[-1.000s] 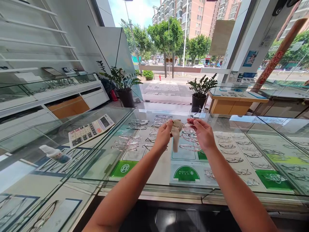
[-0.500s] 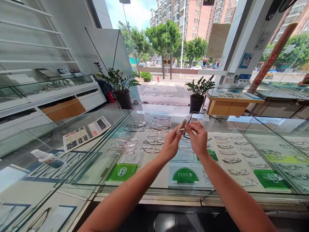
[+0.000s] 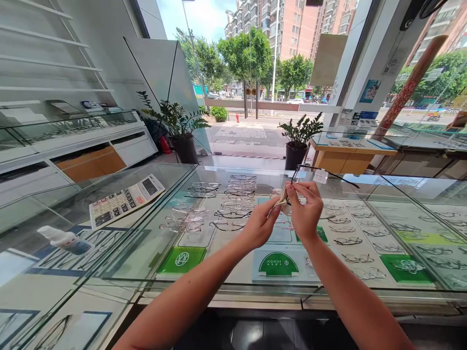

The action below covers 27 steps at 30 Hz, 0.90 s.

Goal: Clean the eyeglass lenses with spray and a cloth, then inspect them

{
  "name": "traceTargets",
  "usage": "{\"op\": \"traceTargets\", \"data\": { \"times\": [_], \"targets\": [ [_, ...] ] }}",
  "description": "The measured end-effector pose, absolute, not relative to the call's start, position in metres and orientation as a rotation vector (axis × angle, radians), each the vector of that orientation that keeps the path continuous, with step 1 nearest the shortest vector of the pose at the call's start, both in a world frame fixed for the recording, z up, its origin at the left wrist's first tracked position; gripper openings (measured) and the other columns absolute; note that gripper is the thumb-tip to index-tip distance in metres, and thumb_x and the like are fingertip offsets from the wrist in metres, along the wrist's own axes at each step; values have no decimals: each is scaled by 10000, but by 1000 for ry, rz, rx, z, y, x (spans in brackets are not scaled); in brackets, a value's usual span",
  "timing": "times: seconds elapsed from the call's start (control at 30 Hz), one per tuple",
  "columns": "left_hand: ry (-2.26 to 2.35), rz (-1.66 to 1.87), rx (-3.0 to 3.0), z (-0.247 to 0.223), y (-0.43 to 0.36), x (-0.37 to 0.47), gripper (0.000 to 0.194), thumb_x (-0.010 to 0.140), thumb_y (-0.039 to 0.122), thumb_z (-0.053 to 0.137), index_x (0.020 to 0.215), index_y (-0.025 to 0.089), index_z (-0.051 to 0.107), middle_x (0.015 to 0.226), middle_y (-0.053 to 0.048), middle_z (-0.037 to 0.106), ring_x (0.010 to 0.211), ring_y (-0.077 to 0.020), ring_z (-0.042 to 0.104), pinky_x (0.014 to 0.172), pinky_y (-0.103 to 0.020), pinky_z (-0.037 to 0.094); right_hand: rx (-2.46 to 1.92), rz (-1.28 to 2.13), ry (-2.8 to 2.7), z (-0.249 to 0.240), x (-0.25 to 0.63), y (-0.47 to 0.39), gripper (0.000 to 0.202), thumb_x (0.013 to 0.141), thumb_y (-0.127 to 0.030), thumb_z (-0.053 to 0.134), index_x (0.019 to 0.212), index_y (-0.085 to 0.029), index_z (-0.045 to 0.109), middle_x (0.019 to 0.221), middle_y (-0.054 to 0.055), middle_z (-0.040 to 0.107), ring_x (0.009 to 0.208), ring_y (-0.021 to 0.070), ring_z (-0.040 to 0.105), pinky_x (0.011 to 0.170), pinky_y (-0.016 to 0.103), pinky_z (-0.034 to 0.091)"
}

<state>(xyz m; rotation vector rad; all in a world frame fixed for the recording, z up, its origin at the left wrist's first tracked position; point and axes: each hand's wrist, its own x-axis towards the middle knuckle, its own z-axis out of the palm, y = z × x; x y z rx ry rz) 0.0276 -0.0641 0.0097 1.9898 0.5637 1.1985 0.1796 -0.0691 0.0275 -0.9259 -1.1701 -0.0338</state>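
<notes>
My left hand [image 3: 261, 222] pinches a small pale cloth [image 3: 282, 196] against a pair of dark-framed glasses [image 3: 299, 167]. With closed fingers my right hand [image 3: 307, 206] grips the frame close beside the cloth. A thin dark temple arm extends to the right above my right hand, with a small white tag [image 3: 320, 176] by it. Both hands are raised over the glass display case [image 3: 233, 170], nearly touching each other. My fingers hide much of the frame. Rows of glasses [image 3: 233, 214] lie below in the case.
A calculator [image 3: 126, 201] and a white bottle [image 3: 65, 240] rest on the glass at the left. A green semicircular sign [image 3: 278, 263] is near the front edge. Potted plants [image 3: 296, 155] stand beyond the case, before the glass doors.
Both hands have shifted slightly right. The glasses have turned, so the temple arm reaches further right and the white tag shows more clearly.
</notes>
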Motion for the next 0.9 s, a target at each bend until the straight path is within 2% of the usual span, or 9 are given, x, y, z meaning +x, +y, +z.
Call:
{"op": "traceTargets", "data": {
  "times": [0.17, 0.33, 0.43, 0.47, 0.53, 0.63, 0.77, 0.83, 0.9],
  "targets": [
    [613, 1214, 1949, 17, -67, 24, 513, 1133, 543, 462, 1351, 188, 760, 1174, -99, 810, 1030, -256, 723, 952, -360, 537, -865, 115, -1043, 41, 201, -65, 256, 956, -456, 806, 944, -201, 826, 1002, 67, 723, 982, 228, 708, 928, 409, 589],
    [541, 841, 1938, 17, -71, 26, 484, 1112, 588, 473, 1246, 218, 755, 989, -64, 776, 887, -225, 690, 795, -319, 527, -825, 453, -1003, 48, 220, -59, 306, 951, -533, 764, 971, -228, 768, 1104, 87, 790, 1089, 243, 729, 1004, 418, 572],
    [580, 610, 2140, 9, -73, 30, 372, 1116, 510, 495, 1274, 236, 692, 843, -17, 736, 715, -185, 628, 688, -296, 473, -766, 664, -1071, 50, 225, -56, 307, 931, -546, 759, 948, -239, 740, 1101, 87, 802, 1112, 254, 742, 991, 422, 577],
    [586, 576, 2238, 6, -72, 32, 327, 1112, 466, 514, 1257, 235, 693, 865, -23, 750, 732, -189, 641, 707, -302, 478, -748, 717, -1092, 50, 227, -55, 306, 919, -546, 767, 936, -243, 737, 1090, 83, 802, 1107, 254, 746, 983, 419, 582],
    [554, 587, 2436, 2, -71, 33, 265, 1088, 408, 574, 1203, 227, 729, 1024, -73, 789, 909, -228, 708, 832, -342, 513, -722, 790, -1117, 51, 229, -54, 299, 899, -543, 788, 912, -248, 742, 1062, 69, 802, 1087, 248, 750, 978, 411, 588],
    [555, 748, 2623, 6, -65, 29, 262, 1067, 430, 640, 1180, 229, 765, 1175, -113, 780, 1122, -279, 713, 981, -403, 502, -721, 858, -1151, 55, 235, -60, 280, 882, -523, 810, 870, -247, 760, 1015, 56, 800, 1044, 239, 752, 982, 406, 594],
    [819, 1380, 2636, 42, -52, 14, 239, 1078, 396, 622, 1193, 216, 730, 1181, -116, 764, 1111, -279, 711, 998, -443, 506, -793, 998, -1224, 76, 249, -76, 256, 868, -477, 831, 822, -232, 771, 925, 52, 790, 976, 231, 755, 984, 399, 603],
    [788, 1649, 2643, 72, -46, 6, 399, 1026, 427, 712, 1360, 212, 665, 1317, -149, 726, 1228, -308, 687, 1057, -474, 519, -839, 1084, -1304, 94, 257, -82, 253, 869, -462, 832, 833, -217, 782, 910, 57, 789, 958, 227, 758, 969, 385, 607],
    [626, 1642, 2760, 106, -42, 0, 722, 945, 494, 819, 1557, 237, 537, 1511, -175, 639, 1393, -346, 620, 1154, -510, 504, -879, 1138, -1407, 115, 264, -83, 263, 877, -460, 829, 846, -201, 793, 909, 67, 792, 950, 226, 758, 968, 381, 607]
  ]
}}
